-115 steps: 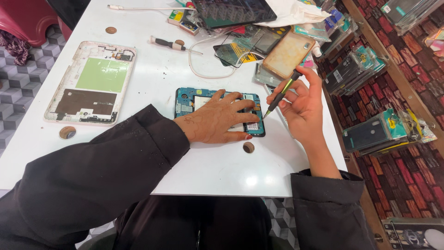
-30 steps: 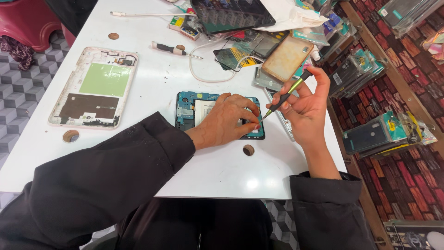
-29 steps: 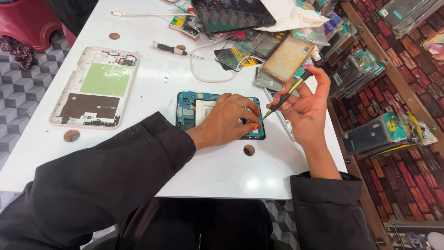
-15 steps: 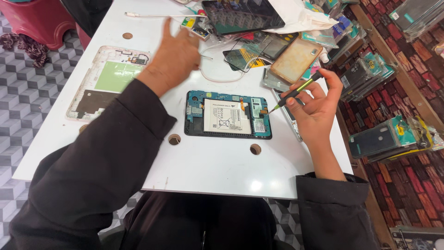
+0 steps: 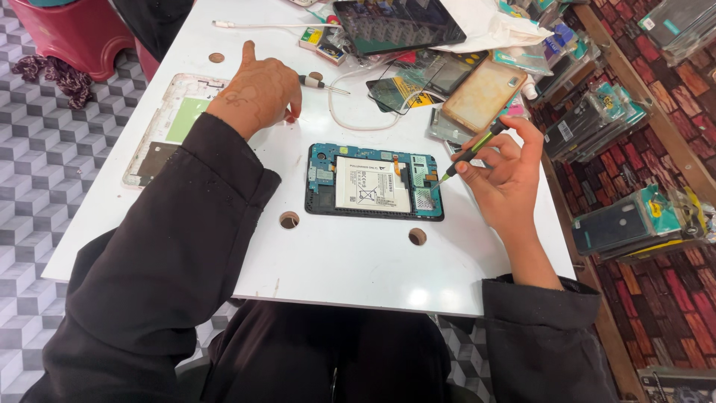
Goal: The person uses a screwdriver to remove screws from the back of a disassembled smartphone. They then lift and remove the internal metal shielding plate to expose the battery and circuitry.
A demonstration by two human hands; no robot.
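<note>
The opened tablet [image 5: 374, 181] lies flat near the middle of the white table [image 5: 358, 269], its back cover off, showing a white battery in the centre and a blue circuit board around it. The right hand [image 5: 503, 175] sits just beside the tablet at its three o'clock side, fingers pinched together around a slim green-and-black screwdriver [image 5: 471, 153]. The tool slants down toward seven o'clock, with its tip at the tablet's right edge; whether the tip touches the board is too fine to tell. The left hand [image 5: 257, 93] is well apart from the tablet, up at about eleven o'clock from it, resting knuckles-up on the table with the index finger stretched toward twelve o'clock and the other fingers curled under; whether they close on anything cannot be told. Just to that hand's three o'clock lies a second small screwdriver [image 5: 322, 83] with a black handle. Under the left forearm, at the tablet's nine o'clock, lies a white back shell [image 5: 168, 123] with a green patch inside. At the tablet's one o'clock lie a dark tablet screen [image 5: 399, 26], a tan phone case [image 5: 483, 95] and a looped white cable [image 5: 350, 119].
</note>
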